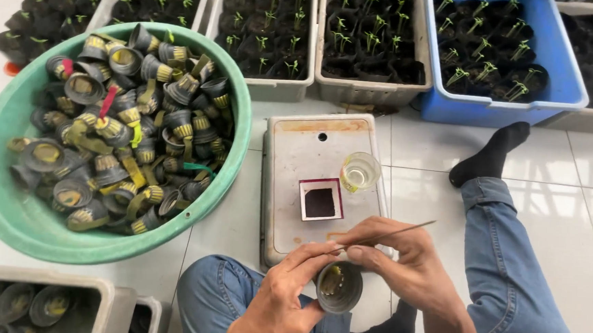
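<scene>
Both hands closed: left [281, 299] grips pot [338, 287], right [401, 252] pinches stick [392, 234] above.

A small dark round pot [338, 286], open mouth tilted toward the camera with yellowish filling inside, sits above the lap; a thin grey stick [402, 232] slants over it, tip near its rim

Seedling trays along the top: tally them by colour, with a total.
Grey trays: 4
Blue trays: 1
Total: 5
The grey count takes in the tray cut off at the right edge. The black pots at the top left show no tray, so they are left out.
</scene>
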